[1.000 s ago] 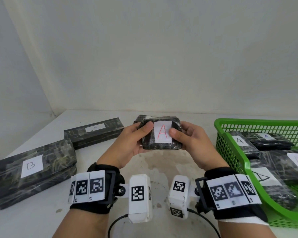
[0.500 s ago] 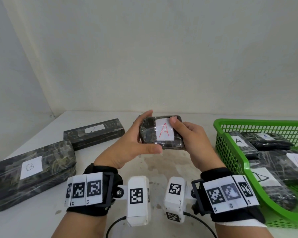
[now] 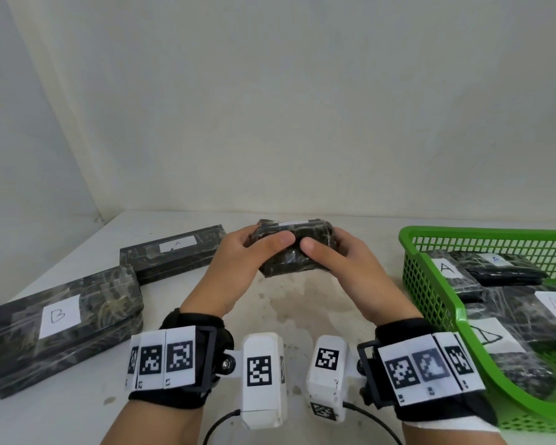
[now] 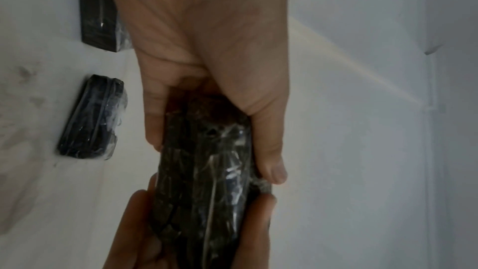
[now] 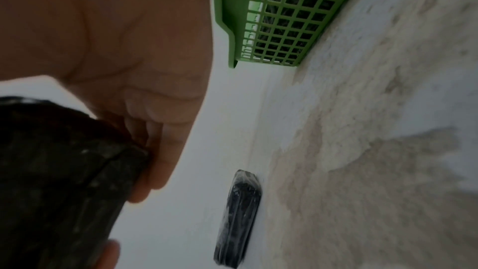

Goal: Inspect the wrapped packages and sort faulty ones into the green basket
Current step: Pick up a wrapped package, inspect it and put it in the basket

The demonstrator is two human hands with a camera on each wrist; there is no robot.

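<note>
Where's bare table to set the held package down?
Bare table lies below the held package, between the B package and green basket. The basket is crowded with packages.

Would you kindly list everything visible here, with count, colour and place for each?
Held package: one, dark wrapped, above the table centre, white label turned upward.
Long boxes: two, dark wrapped, table left; near one labelled B, far one labelled A.
Small package: one, dark, lying on the table beyond the hands.
Basket: one, green, table right.
Basket packages: at least four, dark, white labels.
Table: one, white, stained.
Wrist cameras: two, white.
Left hand: grips the held package.
Right hand: grips it too.
</note>
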